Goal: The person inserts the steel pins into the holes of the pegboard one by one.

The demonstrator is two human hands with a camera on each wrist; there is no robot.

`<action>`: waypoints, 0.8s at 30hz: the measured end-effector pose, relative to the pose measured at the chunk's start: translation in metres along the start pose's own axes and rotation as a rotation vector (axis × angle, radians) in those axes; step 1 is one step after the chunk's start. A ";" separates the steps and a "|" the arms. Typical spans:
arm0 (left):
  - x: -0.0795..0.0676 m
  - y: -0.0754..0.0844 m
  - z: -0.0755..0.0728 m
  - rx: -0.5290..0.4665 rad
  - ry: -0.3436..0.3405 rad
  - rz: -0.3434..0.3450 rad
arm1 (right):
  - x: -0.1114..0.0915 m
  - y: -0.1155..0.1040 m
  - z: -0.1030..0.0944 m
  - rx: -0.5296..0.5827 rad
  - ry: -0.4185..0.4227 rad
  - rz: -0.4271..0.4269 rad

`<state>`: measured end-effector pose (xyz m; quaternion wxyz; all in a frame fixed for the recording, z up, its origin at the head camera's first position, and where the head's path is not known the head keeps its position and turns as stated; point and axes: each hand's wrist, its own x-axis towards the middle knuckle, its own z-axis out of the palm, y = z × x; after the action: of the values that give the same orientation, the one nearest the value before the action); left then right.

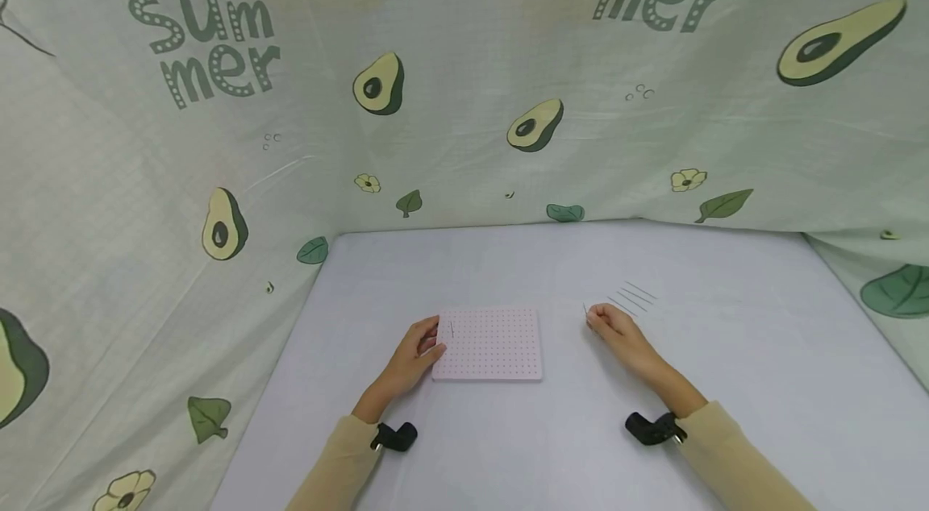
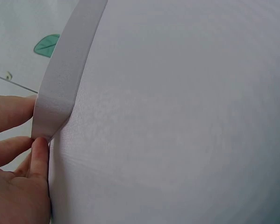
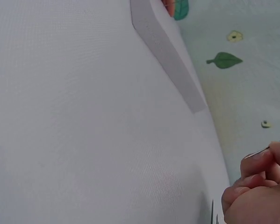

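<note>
A pale pink pegboard (image 1: pixel 493 346) with rows of small holes lies on the table. My left hand (image 1: pixel 412 351) grips its left edge, with fingertips against the side in the left wrist view. One thin needle (image 1: pixel 452 330) stands in the board near its far left corner; the left wrist view shows this needle (image 2: pixel 16 84) sticking up beyond the board's edge. To the right of the board, my right hand (image 1: pixel 617 327) pinches another thin metal needle (image 1: pixel 585 309) between thumb and index finger, above the table. Its other fingers are curled in.
Several thin needles (image 1: pixel 639 297) lie side by side on the white table (image 1: pixel 479 446), just beyond my right hand. A cloth curtain (image 1: pixel 450 27) printed with avocados and leaves hangs behind the table and along its sides.
</note>
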<state>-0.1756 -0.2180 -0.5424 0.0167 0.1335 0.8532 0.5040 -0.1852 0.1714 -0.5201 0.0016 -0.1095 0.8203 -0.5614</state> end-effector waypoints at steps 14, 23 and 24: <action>0.000 -0.001 -0.004 -0.045 -0.039 0.005 | 0.015 -0.004 0.018 0.172 -0.047 -0.052; -0.003 0.016 -0.004 -0.012 -0.033 0.003 | 0.031 -0.024 0.035 0.136 -0.118 -0.161; -0.004 0.022 -0.006 -0.014 -0.040 0.002 | 0.033 -0.026 0.038 0.141 -0.123 -0.168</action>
<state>-0.1684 -0.2143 -0.5206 0.0340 0.1444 0.8491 0.5070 -0.2083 0.1219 -0.5063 0.0126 -0.2118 0.7650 -0.6081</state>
